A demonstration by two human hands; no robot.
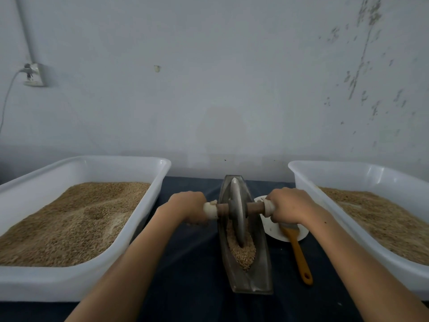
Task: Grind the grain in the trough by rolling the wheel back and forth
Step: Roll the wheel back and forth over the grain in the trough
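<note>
Grain (242, 253) fills the near end of the trough (253, 275). Beyond it, the wheel (237, 212) stands upright between the left hand (189, 206) and right hand (289, 205), each gripping an axle end.

Both forearms are showing bare from the bottom edge of the view up to the wrists, with no sleeves, gloves, watch or rings. The left hand (186, 206) and right hand (291, 205) are showing bare too; the right forearm is showing a small dark mole.
</note>
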